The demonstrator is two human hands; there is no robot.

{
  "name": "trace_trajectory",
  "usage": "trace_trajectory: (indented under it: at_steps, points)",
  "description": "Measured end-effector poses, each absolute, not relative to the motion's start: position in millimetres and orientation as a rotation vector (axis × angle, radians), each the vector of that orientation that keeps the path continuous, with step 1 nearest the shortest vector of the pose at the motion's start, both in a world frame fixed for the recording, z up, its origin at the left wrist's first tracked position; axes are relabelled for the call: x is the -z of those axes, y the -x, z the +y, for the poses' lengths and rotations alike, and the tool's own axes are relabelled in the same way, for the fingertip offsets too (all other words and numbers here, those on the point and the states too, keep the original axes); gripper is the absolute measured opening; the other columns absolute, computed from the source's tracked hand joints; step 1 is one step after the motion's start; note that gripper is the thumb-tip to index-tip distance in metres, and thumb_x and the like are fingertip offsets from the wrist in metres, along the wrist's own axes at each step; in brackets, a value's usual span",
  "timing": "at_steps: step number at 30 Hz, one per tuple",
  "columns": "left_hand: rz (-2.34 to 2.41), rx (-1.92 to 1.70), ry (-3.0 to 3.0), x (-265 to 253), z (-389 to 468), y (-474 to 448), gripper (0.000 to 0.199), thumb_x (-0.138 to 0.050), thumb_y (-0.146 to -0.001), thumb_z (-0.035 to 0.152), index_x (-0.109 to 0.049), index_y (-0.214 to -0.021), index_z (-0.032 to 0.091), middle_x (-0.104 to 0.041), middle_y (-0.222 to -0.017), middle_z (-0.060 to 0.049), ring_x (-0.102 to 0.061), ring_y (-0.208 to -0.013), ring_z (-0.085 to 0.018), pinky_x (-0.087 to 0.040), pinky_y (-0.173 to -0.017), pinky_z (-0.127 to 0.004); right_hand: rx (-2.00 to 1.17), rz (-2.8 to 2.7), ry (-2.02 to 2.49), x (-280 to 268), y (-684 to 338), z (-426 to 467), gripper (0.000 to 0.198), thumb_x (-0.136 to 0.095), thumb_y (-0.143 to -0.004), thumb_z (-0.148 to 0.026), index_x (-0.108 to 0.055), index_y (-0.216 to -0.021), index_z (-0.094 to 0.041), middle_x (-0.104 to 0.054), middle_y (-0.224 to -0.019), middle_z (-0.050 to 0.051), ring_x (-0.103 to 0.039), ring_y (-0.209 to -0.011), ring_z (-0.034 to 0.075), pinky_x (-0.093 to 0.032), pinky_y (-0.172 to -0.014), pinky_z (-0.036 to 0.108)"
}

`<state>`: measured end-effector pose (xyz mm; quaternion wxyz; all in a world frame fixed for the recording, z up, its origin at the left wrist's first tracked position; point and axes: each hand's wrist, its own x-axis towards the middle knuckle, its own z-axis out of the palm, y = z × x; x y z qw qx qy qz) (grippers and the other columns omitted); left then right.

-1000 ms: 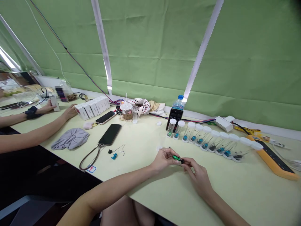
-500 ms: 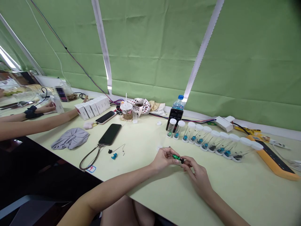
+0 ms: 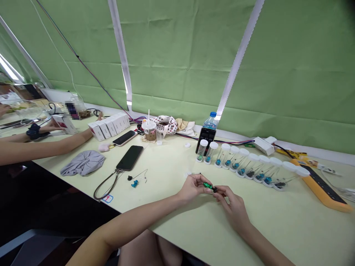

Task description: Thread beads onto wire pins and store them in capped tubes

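Just above the table, my left hand (image 3: 192, 188) is closed with its fingertips on a small shiny green part (image 3: 207, 185). My right hand (image 3: 231, 202) pinches a black end piece (image 3: 214, 189) that meets the green part's right end. Whether the two are joined I cannot tell. Thin wire seems to run by my left fingers. Beyond my left hand lies a clear tube (image 3: 189, 173), partly hidden. Farther left on the table are a blue part (image 3: 134, 183), a black piece (image 3: 129, 178) and a thin bent metal wire (image 3: 145, 177).
Several white-capped clear tubes (image 3: 233, 159) with small parts stand in a row behind my right hand. A phone timer (image 3: 205, 141) leans on a bottle (image 3: 211, 121). An orange power strip (image 3: 323, 188) lies right; a black phone (image 3: 129, 158) left. A co-worker's arms (image 3: 55, 146) reach toward white boxes (image 3: 109, 127).
My hands stay nearly in place, with the green part still between them. At the left, the co-worker's hand has lowered and tilted a white box.
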<state>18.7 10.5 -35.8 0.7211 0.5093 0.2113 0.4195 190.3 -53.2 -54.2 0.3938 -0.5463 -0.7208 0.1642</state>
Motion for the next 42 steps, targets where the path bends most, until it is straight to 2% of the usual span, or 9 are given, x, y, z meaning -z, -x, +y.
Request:
trace_trajectory:
  at_steps: [24,30,35,42]
  points:
    - [0.456,-0.915,-1.134,39.6,10.9,-19.5,0.032,-0.081,-0.053,0.023,-0.065,-0.077,0.009,-0.066,-0.077,-0.007,-0.061,-0.071,-0.014,-0.047,-0.068,-0.028,-0.6,-1.811,1.418,48.9,-187.3,-54.3,0.022,-0.035,-0.093,-0.039,-0.05,-0.092,-0.023,-0.062,-0.07,0.0,-0.059,-0.062,0.015,-0.047,-0.061,0.025]
    - [0.465,-0.929,-1.14,37.1,12.2,-19.1,0.034,-0.082,-0.052,0.026,-0.065,-0.076,0.009,-0.066,-0.075,-0.006,-0.062,-0.071,-0.015,-0.048,-0.07,-0.029,-0.559,-1.839,1.401,47.3,-188.6,-53.8,0.021,-0.036,-0.093,-0.038,-0.05,-0.095,-0.023,-0.061,-0.071,0.0,-0.059,-0.062,0.014,-0.047,-0.061,0.024]
    - [0.503,-0.954,-1.131,35.9,14.4,-17.5,0.034,-0.081,-0.053,0.027,-0.065,-0.077,0.01,-0.067,-0.079,-0.008,-0.062,-0.072,-0.015,-0.048,-0.07,-0.029,-0.452,-1.824,1.39,46.4,-187.0,-52.8,0.024,-0.043,-0.091,-0.038,-0.046,-0.109,-0.023,-0.062,-0.074,-0.001,-0.059,-0.063,0.014,-0.047,-0.062,0.025]
    - [0.47,-0.92,-1.126,36.9,12.1,-18.6,0.034,-0.081,-0.052,0.027,-0.065,-0.077,0.009,-0.066,-0.077,-0.007,-0.062,-0.071,-0.015,-0.049,-0.072,-0.03,-0.363,-1.855,1.377,50.9,-187.5,-53.1,0.018,-0.043,-0.092,-0.034,-0.049,-0.104,-0.023,-0.063,-0.076,0.0,-0.06,-0.063,0.014,-0.047,-0.06,0.025]
